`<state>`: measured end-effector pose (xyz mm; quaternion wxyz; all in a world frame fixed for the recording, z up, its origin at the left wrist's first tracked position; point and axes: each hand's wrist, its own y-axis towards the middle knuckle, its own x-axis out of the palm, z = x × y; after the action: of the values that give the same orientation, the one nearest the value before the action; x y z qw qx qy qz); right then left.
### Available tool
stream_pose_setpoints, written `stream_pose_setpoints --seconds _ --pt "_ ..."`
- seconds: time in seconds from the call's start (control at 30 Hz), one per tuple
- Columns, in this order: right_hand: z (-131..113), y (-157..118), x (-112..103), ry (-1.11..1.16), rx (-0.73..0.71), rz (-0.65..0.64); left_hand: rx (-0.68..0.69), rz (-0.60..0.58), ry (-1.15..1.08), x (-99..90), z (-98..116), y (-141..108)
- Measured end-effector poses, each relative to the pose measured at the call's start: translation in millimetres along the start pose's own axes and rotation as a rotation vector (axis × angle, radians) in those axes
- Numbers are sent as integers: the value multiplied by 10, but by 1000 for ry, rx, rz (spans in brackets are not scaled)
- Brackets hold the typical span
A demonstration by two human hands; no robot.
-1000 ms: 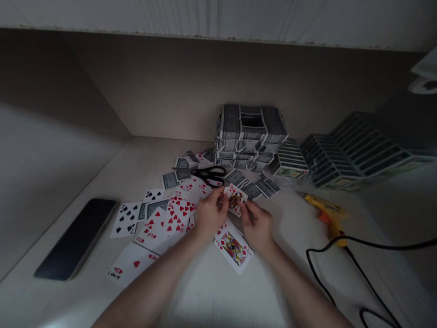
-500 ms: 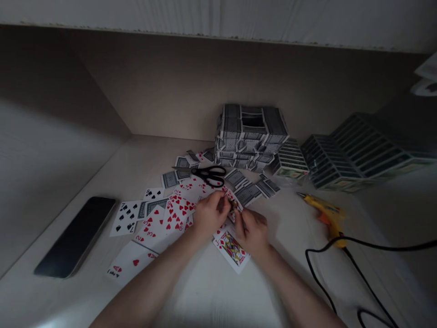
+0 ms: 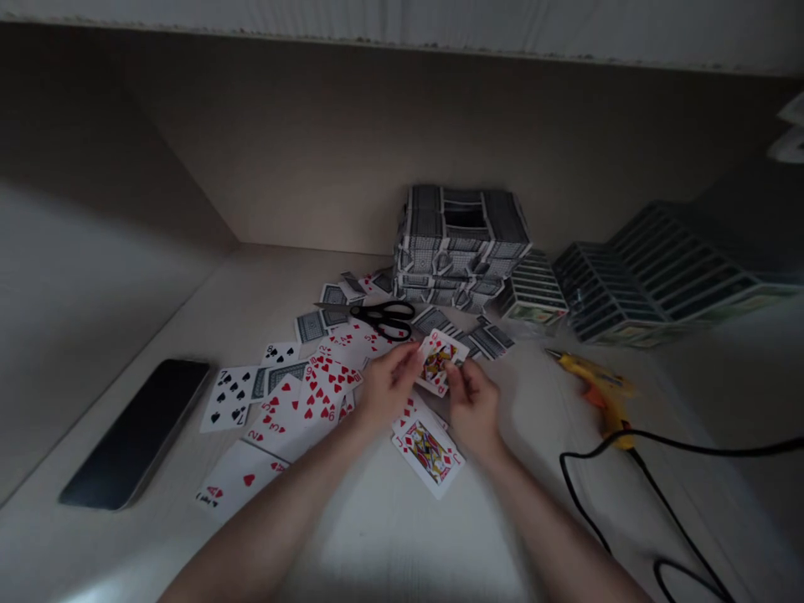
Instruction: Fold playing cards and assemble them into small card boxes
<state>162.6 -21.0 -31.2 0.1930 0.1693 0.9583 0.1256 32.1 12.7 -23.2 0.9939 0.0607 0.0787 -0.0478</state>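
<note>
Between my two hands is a face-up queen playing card [image 3: 440,356] with red diamond pips. My left hand [image 3: 390,381] pinches its left edge, and my right hand [image 3: 476,400] has thumb and fingers closed on the lower right side. Just below lies a jack of diamonds [image 3: 430,453], partly over another red card. Left of my hands, heart cards [image 3: 323,394] overlap in a loose spread. Black-handled scissors [image 3: 383,318] rest on the cards beyond my left hand, blades pointing left. Several face-down cards [image 3: 490,339] lie past my right hand.
A box-like structure built of playing cards [image 3: 461,239] stands at the back. Right of it are green-and-white card structures [image 3: 628,293]. A yellow glue gun [image 3: 596,389] with a black cord [image 3: 578,494] lies at right, a phone [image 3: 138,431] at left. A shelf edge [image 3: 402,46] overhangs the front.
The queen card has turned from a steep tilt to face up, showing its face more fully. My right hand has shifted slightly right, uncovering more of the jack.
</note>
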Motion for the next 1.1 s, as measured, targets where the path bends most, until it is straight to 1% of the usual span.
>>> stream_pose_setpoints --seconds 0.07,0.1,0.17,0.23,0.37,0.5,0.67,0.83,1.0,1.1 --pt "7 71 -9 162 95 6 -223 -61 -441 2 19 65" --pt "2 95 -14 217 131 15 -306 -110 -583 -4 31 95" --pt "-15 118 -21 279 178 2 -388 -149 -718 -25 56 140" --pt "-31 117 -23 294 194 -13 -415 -197 -740 -50 80 156" --pt "-14 97 -19 254 179 -33 -397 -276 -565 -72 96 143" --pt "65 90 -18 173 164 -22 -320 -294 -383 -70 65 153" --pt "137 88 -27 131 137 -24 -316 -315 -260 -91 49 183" --pt "158 82 -35 104 127 -58 -270 -280 -95 -88 78 195" --pt "164 83 -40 86 122 -92 -177 -305 99 -63 15 204" --pt "161 91 -35 86 131 -107 -105 -248 238 -41 -10 174"
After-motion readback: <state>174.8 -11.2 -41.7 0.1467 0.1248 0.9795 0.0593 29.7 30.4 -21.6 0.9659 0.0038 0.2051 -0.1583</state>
